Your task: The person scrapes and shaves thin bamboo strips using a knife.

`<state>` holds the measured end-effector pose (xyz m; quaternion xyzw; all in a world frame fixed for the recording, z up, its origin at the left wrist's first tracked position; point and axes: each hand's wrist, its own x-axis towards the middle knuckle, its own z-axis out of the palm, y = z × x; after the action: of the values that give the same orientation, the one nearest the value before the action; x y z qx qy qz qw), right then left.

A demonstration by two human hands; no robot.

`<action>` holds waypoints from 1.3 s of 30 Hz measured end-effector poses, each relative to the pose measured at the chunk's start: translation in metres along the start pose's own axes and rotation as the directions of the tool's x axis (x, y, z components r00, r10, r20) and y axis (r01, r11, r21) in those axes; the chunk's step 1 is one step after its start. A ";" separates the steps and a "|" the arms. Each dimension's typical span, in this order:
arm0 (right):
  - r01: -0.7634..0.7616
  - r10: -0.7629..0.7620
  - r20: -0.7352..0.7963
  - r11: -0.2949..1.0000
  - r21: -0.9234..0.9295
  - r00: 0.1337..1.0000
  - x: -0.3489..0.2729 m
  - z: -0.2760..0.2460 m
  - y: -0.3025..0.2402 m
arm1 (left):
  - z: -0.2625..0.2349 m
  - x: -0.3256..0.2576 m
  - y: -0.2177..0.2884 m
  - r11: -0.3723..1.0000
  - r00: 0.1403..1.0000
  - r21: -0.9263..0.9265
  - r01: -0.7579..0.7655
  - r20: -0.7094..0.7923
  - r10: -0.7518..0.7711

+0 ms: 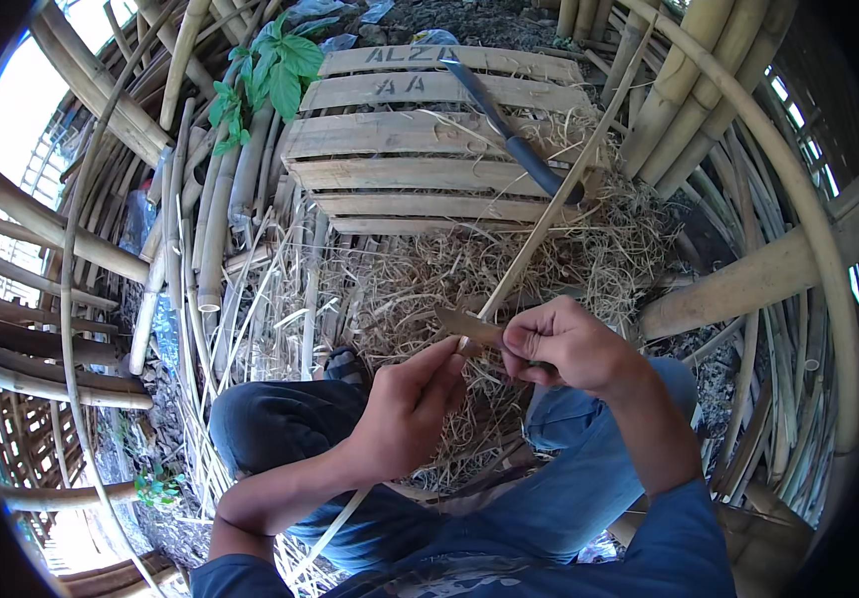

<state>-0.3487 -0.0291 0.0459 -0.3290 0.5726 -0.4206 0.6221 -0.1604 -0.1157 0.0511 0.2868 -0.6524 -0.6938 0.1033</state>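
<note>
My left hand (410, 404) is closed on a long, thin bamboo strip (534, 244). The strip slants up and away to the far right, and its near end trails below my left forearm. In my right hand (574, 349) is a knife (464, 325), its short, broad blade pointing left and lying across the strip just ahead of my left fingertips. A small pale band shows at those fingertips; whether it is a wrapping or part of the strip I cannot tell. My right fingers hide the knife's handle.
Curly bamboo shavings (429, 269) cover the ground before my knees. Beyond lies a slatted wooden crate (380, 130) with a curved, dark-handled blade (509, 140) on it. Bamboo poles (689, 90) and a green leafy plant (275, 75) stand around. Split strips (240, 329) lie left.
</note>
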 end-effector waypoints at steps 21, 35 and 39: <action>0.053 -0.033 -0.144 0.989 0.137 0.989 -0.011 -0.019 -0.001 | -0.010 -0.011 -0.016 0.999 0.998 -0.027 0.020 0.052 -0.019; -0.071 0.071 -0.044 0.997 0.008 0.997 0.003 0.009 0.005 | -0.008 -0.020 -0.027 0.998 0.998 -0.006 0.067 -0.012 -0.067; -0.027 0.029 -0.059 0.999 0.024 0.998 0.003 0.009 0.007 | -0.007 -0.022 -0.024 0.997 0.998 0.048 0.064 -0.029 -0.062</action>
<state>-0.3393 -0.0294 0.0400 -0.3010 0.5905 -0.4281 0.6144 -0.1335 -0.1071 0.0336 0.3192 -0.6582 -0.6767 0.0834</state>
